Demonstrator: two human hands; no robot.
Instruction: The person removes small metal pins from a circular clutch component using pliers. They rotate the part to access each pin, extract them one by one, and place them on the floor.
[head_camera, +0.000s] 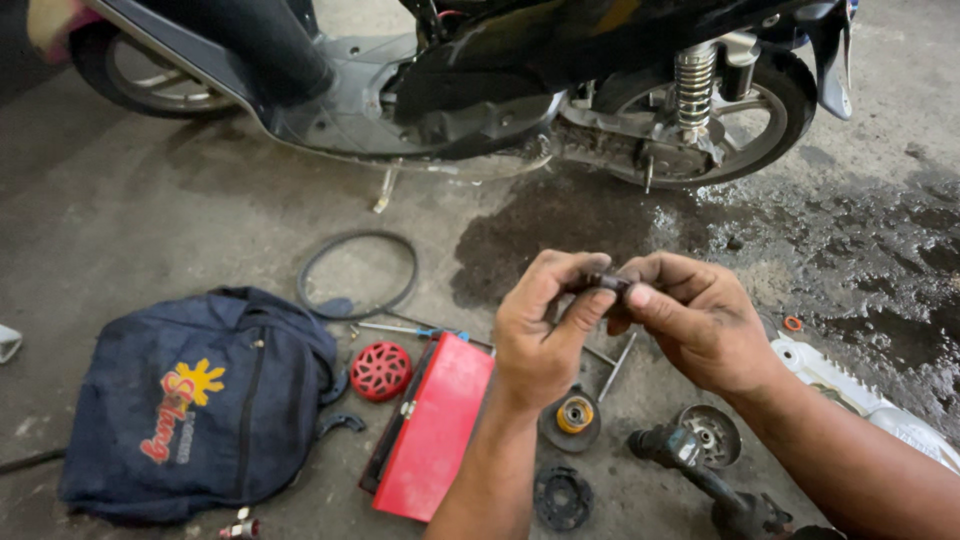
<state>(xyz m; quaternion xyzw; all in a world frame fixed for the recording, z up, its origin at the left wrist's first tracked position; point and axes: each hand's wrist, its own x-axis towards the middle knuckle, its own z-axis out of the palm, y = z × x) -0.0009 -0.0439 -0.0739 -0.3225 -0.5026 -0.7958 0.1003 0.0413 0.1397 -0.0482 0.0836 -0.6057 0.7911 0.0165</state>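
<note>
A scooter (480, 80) stands across the top of the view on a stained concrete floor (120, 220), with a dark wet patch (560, 230) spreading beneath its rear wheel (740, 120) and coiled chrome shock spring (693, 85). Lower left lies a soft navy cloth backpack (200, 400), and beside it a flat red metal case (430, 430) tilted on its edge. A thin black rubber belt (357, 275) makes a loop on the floor above them, near a round red slotted cover (380, 371). Round metal clutch parts (575, 418) sit just below the hands, close to a black power tool (700, 470) and a white ribbed plastic cover (840, 375) at right. The left hand (540, 335) and right hand (695, 320) meet in mid-air at the centre, both pinching a small dark part (605, 283) between thumbs and fingertips. It lies straight ahead of the wrists, its long axis running roughly left to right from one grip to the other, so neither hand is clearly nearer. It looks like a short greasy metal piece, though fingers cover too much of it to be sure of its shape.
</note>
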